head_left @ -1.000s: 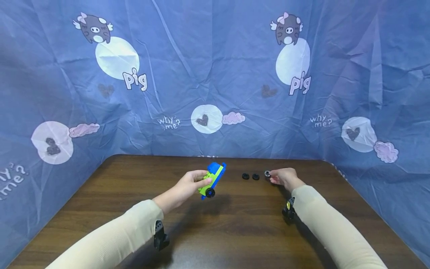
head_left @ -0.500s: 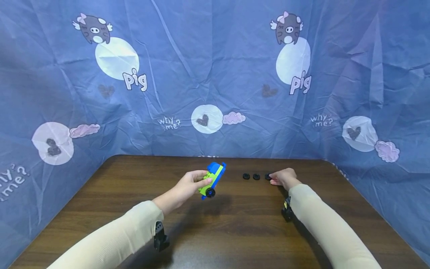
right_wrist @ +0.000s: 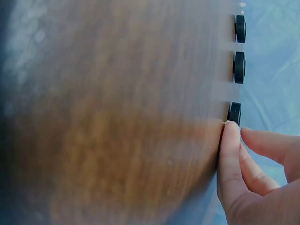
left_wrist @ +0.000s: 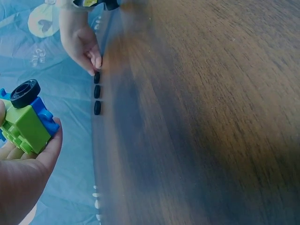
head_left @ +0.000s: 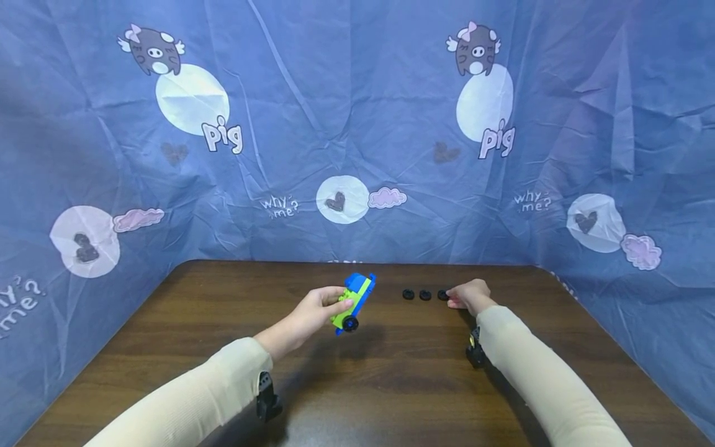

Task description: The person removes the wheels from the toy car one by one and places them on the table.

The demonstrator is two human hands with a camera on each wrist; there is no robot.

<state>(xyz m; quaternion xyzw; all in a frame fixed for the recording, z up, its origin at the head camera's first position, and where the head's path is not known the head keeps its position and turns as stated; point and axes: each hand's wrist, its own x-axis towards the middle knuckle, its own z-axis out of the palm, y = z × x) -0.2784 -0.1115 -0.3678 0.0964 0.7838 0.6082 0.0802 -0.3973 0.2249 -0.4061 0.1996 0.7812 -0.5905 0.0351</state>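
My left hand [head_left: 318,310] grips a lime green and blue toy car [head_left: 361,287] made of building bricks, held tilted above the table. One black wheel [head_left: 350,323] shows on its lower side; in the left wrist view this wheel [left_wrist: 25,93] sits at the top of the green body. At the far right of the table, my right hand [head_left: 470,295] pinches the edge of a loose black wheel [right_wrist: 235,112] between thumb and fingertips. That wheel lies flat, in line with a middle wheel [head_left: 425,295] and a left wheel [head_left: 408,294].
The brown wooden table [head_left: 391,385] runs back to a blue printed curtain [head_left: 279,155] close behind the wheels. A black wrist camera [head_left: 268,397] is strapped to the left sleeve, and another camera [head_left: 476,351] hangs under the right one.
One second ago the wheel at my right hand was tipped up with its grey face showing; it now lies flat beside the other two. My left hand and the car have stayed in place.
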